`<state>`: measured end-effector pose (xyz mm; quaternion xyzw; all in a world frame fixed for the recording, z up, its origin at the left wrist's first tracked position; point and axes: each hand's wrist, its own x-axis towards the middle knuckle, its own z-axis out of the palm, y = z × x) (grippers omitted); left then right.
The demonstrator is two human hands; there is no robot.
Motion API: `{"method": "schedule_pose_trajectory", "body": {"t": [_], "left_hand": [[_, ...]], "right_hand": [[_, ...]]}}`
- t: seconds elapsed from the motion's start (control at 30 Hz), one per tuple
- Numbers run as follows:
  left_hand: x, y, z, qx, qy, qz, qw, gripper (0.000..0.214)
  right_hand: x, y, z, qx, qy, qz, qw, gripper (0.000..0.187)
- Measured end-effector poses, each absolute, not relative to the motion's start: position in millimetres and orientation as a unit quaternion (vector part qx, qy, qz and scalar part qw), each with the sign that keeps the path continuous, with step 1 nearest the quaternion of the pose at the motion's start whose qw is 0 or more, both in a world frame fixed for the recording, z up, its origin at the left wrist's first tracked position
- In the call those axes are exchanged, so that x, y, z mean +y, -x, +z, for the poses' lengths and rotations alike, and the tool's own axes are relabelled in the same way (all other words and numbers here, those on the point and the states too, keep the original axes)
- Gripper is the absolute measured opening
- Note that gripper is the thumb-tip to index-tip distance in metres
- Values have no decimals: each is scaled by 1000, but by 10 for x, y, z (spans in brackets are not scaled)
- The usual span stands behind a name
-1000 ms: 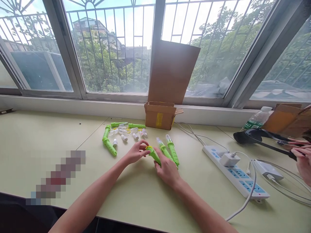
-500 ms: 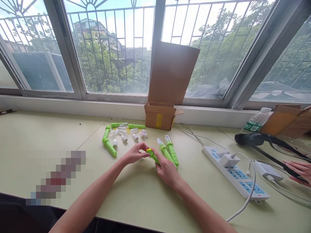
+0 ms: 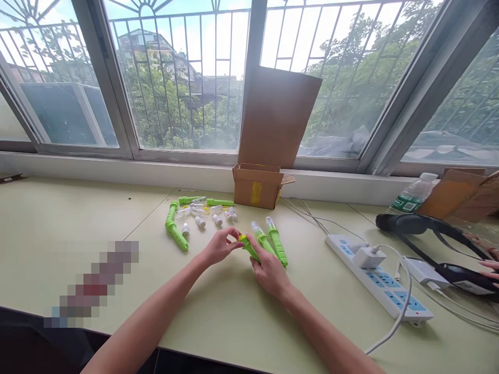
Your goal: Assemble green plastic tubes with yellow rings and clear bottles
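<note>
My right hand (image 3: 270, 272) grips a green plastic handle (image 3: 249, 248) that lies slanted on the pale green table (image 3: 78, 223). My left hand (image 3: 219, 246) pinches the handle's yellow-tipped upper end, fingers curled around it. Two more green handles with clear caps (image 3: 273, 241) lie side by side just right of my hands. Behind my left hand lies a scatter of several small clear caps (image 3: 202, 214), framed by other green handles (image 3: 175, 232).
A small open cardboard box (image 3: 257, 186) stands against the window ledge. A white power strip (image 3: 380, 280) with plugs and cables lies at right, beside a black headset (image 3: 421, 226), a water bottle (image 3: 413, 193), and another person's hand (image 3: 490, 266) at the far right edge.
My hands have stayed on the green handle with only small finger shifts. The other person's hand has drawn back toward the right edge and the black headset lies flatter on the table.
</note>
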<state>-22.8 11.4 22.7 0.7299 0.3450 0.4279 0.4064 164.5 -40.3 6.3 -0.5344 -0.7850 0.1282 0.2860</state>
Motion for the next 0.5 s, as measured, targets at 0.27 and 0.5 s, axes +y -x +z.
{"method": "schedule_pose_trajectory", "body": {"t": [0.27,0.5], "left_hand": [[129,238,203,348,-746,429,373,30],[99,279,239,328,-751,421,387,27]], "right_hand": [[-410,-1641,47,-777,529,139,312,73],[-414,-1651,53,-774,515,171,326,71]]}}
